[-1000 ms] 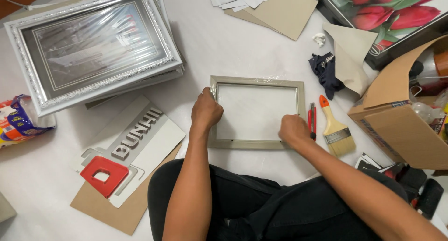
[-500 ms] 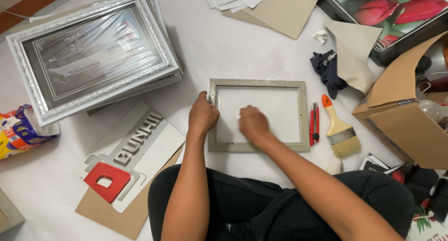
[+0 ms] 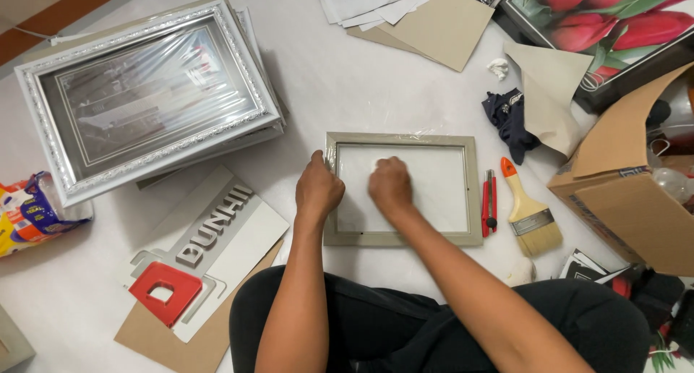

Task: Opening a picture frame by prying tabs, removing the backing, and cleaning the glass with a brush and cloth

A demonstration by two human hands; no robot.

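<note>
A small grey-green picture frame (image 3: 473,189) lies flat on the white floor in front of me, with clear film over it. My left hand (image 3: 318,190) rests on the frame's left edge, fingers curled over it. My right hand (image 3: 390,185) is closed into a loose fist and presses on the pane inside the frame, near its left side. Whether it holds anything is hidden.
A red utility knife (image 3: 489,203) and an orange-handled paintbrush (image 3: 528,214) lie right of the frame. Stacked silver frames (image 3: 144,91) sit at upper left, a grey and red cut-out board (image 3: 210,250) at lower left, a cardboard box (image 3: 629,185) at right, a tulip picture (image 3: 614,19) beyond it.
My right hand has moved from the frame's lower right corner leftward across the pane to near my left hand. The left hand has stayed on the left edge.
</note>
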